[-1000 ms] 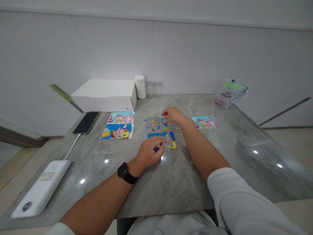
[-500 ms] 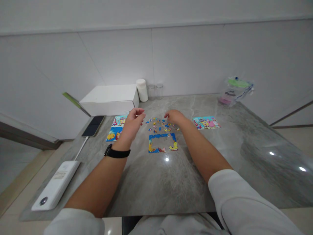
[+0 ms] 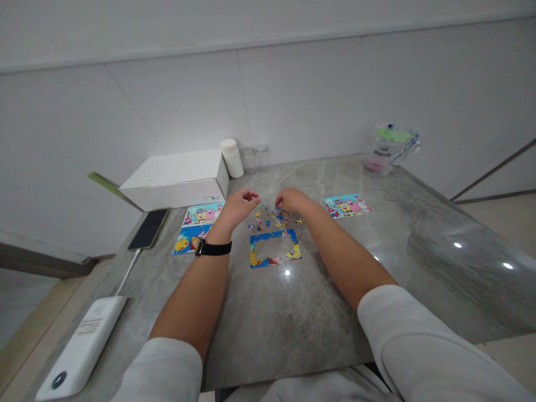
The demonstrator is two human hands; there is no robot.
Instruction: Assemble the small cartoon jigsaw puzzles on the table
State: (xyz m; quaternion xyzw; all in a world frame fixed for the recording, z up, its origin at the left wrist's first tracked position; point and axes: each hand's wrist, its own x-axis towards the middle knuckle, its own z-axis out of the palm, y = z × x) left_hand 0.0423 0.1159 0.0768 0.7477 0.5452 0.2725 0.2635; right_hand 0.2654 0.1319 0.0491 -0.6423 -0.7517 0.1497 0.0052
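Observation:
Loose jigsaw pieces lie scattered on the grey table, beyond a partly assembled puzzle border whose middle is bare tabletop. My left hand, with a black watch on its wrist, hovers at the left side of the pieces; its fingers are loosely bent and apart, and I see nothing in them. At the far side of the pile, my right hand points its fingers downward, pinched together, with a small blue puzzle piece at the tips. Part of the pile is hidden by this hand.
Picture cards lie at left and right. Behind stand a white box, a white bottle and two clear glasses. A phone is cabled to a white power bank. A plastic bag sits back right.
My left hand has moved right, closer to the pieces and to my right hand. My right hand stays over the far side of the pile. The whole view has tilted slightly.

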